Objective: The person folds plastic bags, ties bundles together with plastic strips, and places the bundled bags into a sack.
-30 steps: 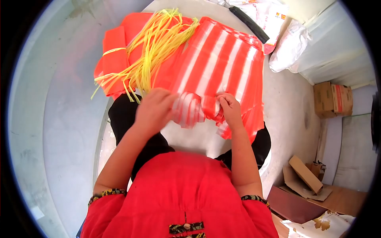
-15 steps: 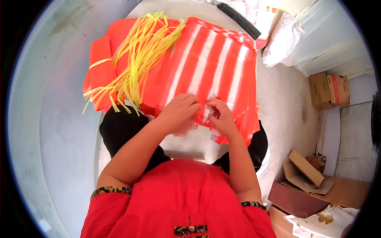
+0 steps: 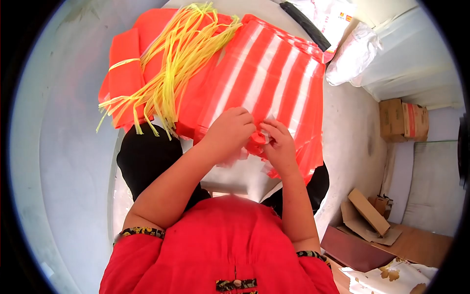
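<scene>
A stack of red-and-white striped plastic bags (image 3: 264, 68) lies spread in front of me. At its near edge, my left hand (image 3: 232, 131) is closed with curled fingers around the plastic of the top bag. Close beside it, my right hand (image 3: 280, 144) pinches a crumpled bit of the same bag between thumb and fingers. A red bunched fold shows between the two hands. To the left, a bundle of yellow plastic ties (image 3: 181, 63) lies across folded red sheets (image 3: 125, 78), one of which has a yellow tie around it.
A black bar-shaped object (image 3: 306, 27) lies at the far right of the table (image 3: 245, 181), near white printed packages (image 3: 353, 54). Cardboard boxes (image 3: 393, 120) stand on the right, with flattened cardboard (image 3: 369, 215) lower down. A pale wall (image 3: 63, 161) runs along the left.
The fingers of both hands have shifted slightly at the bag's near edge, and more red plastic is bunched between them. The whole view has shifted a little.
</scene>
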Motion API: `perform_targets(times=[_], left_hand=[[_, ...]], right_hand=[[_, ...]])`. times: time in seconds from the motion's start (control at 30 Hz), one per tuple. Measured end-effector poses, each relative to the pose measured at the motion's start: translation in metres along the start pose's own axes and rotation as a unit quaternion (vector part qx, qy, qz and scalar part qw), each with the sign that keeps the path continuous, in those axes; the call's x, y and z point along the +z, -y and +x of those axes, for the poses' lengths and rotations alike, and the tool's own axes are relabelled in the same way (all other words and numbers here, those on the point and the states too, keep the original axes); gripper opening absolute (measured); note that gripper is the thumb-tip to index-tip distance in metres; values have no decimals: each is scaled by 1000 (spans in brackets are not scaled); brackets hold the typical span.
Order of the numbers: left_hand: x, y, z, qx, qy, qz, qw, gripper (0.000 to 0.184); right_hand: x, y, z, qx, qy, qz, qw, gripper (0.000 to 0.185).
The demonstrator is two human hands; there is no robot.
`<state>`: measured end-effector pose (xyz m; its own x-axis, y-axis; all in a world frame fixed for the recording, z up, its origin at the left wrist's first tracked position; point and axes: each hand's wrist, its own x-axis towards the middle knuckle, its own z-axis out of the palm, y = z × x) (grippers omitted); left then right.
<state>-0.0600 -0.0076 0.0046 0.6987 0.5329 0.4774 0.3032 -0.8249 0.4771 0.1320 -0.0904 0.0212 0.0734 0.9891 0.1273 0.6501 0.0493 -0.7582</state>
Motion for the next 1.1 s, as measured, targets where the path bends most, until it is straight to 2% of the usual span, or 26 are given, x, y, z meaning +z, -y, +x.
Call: perform_targets(times=[0.03,0.13,0.17,0.2,0.23,0.3,0.37,0.47,0.67,0.77,0.87,0.93,0.97,1.03,1.07,1.1], left_hand=[[-2,0,0,0,-3,-7,1000,22],[-19,-8,8,-79,13,-88,993,15],[-21,-7,7,-114,-53,-107,986,15],[-23,-4,6,-150,-118,-125,974,15],[-28,-2,4,-184,-183,-141,955,16],[-44,0,2,-320,-232,-293,871,27],[-48,11,-4,-383,-266,-389,795,38],[-40,30,-13,-386,-280,-457,751,58],[-36,32,-7,-374,-275,-474,748,58],[-48,21,1,-382,-259,-538,705,56],[-39,37,-7,-426,-208,-521,710,58],[-58,25,-7,-468,-155,-447,747,63],[-65,20,-9,-488,-127,-407,762,66],[-61,24,-22,-472,-96,-337,809,70],[-61,27,-30,-463,-79,-301,830,73],[-65,27,-35,-478,-61,-332,811,74]], right_hand=[[-2,9,2,8,6,-27,1000,47],[-2,6,12,-134,3,-128,983,31],[-1,11,11,-40,-2,20,999,27],[-1,33,13,56,-5,167,984,23],[0,46,14,150,-8,310,939,22],[-1,16,12,187,-13,279,942,21],[1,0,11,205,-34,264,942,25],[1,-1,9,207,-70,280,935,27],[1,-10,7,210,-78,299,928,27],[2,-13,7,215,-79,327,917,27],[2,-17,5,216,-73,333,915,27],[6,-17,4,213,-79,337,914,28],[7,-13,4,175,-52,317,931,28],[5,0,5,101,3,276,956,29],[5,1,4,97,17,265,959,29],[4,1,4,93,30,254,962,29]])
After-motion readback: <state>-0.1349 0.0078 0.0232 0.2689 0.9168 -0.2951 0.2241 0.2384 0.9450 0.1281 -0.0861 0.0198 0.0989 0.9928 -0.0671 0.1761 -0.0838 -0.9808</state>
